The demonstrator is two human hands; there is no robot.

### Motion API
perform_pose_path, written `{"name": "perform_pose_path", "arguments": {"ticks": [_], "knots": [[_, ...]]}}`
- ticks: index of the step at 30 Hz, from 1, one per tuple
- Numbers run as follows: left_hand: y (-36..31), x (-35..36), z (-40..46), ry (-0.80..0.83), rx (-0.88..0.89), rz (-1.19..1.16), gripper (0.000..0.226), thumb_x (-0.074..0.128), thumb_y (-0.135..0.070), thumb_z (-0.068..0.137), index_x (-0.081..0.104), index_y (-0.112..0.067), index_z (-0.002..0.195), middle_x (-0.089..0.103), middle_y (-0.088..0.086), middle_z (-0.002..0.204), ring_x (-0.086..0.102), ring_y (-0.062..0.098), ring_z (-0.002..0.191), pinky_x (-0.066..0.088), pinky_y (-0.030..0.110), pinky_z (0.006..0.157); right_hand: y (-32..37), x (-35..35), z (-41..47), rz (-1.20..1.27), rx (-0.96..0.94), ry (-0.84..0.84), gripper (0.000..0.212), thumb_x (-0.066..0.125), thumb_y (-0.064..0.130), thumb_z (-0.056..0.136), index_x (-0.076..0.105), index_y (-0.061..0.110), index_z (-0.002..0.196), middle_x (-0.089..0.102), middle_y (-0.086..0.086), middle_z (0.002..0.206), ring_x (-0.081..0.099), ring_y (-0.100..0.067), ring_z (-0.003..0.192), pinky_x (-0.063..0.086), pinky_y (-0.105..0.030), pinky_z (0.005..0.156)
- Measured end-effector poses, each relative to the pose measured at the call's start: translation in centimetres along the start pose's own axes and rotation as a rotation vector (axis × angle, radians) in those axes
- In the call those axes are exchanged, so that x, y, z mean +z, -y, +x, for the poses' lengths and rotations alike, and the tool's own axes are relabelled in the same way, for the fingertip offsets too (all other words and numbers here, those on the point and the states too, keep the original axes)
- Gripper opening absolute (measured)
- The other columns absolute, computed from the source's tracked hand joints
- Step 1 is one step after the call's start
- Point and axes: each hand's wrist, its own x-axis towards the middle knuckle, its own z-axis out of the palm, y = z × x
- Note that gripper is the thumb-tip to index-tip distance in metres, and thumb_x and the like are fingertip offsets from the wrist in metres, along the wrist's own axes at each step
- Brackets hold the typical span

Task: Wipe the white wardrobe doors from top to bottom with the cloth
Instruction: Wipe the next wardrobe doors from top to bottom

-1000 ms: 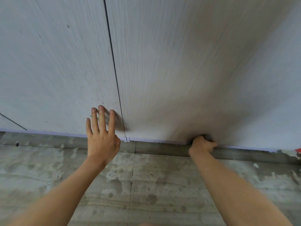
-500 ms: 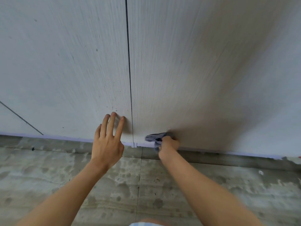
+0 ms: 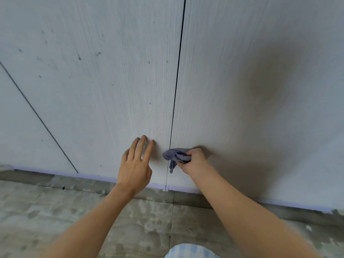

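White wardrobe doors fill the upper view: a left door (image 3: pixel 104 94) with small dark specks and a right door (image 3: pixel 251 71), split by a thin dark gap (image 3: pixel 176 86). My right hand (image 3: pixel 194 161) grips a bunched blue-grey cloth (image 3: pixel 174 156) against the bottom of the right door, right at the gap, with a corner of the cloth hanging down. My left hand (image 3: pixel 136 164) rests with straight fingers flat on the lower left door, just left of the cloth.
A stained grey stone floor (image 3: pixel 74 220) runs below the doors, with a tile joint under the door gap. A pale violet strip (image 3: pixel 55 173) edges the doors' bottom. A second thin gap (image 3: pixel 37 112) slants across the far left. Light blue checked clothing (image 3: pixel 189 252) shows at the bottom.
My right hand has swept the cloth leftward along the bottom of the right door to the gap and slightly upward. My left hand stays flat on the left door.
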Motion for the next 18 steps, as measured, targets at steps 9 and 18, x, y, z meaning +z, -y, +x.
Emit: {"name": "perform_pose_path", "arguments": {"ticks": [9, 18], "knots": [[-1.1, -9.4, 5.0, -0.234, 0.089, 0.016, 0.081, 0.071, -0.008, 0.06, 0.045, -0.005, 0.136, 0.042, 0.021, 0.141, 0.032, 0.036, 0.13, 0.045, 0.051, 0.093, 8.3, 7.4, -13.8, -0.095, -0.169, 0.14, 0.021, 0.033, -0.009, 0.092, 0.054, -0.005, 0.091, 0.051, -0.015, 0.078, 0.057, -0.03, 0.087, 0.055, -0.029, 0.074], [-2.6, -20.3, 10.5, -0.451, 0.146, 0.101, 0.08, 0.072, -0.012, 0.059, 0.044, -0.006, 0.134, 0.047, 0.019, 0.137, 0.04, 0.037, 0.128, 0.045, 0.05, 0.094, 15.9, 11.1, -22.8, -0.322, -1.103, 0.104, 0.014, 0.04, -0.008, 0.089, 0.051, 0.001, 0.087, 0.051, -0.007, 0.084, 0.051, -0.022, 0.066, 0.044, -0.026, 0.045]]}}
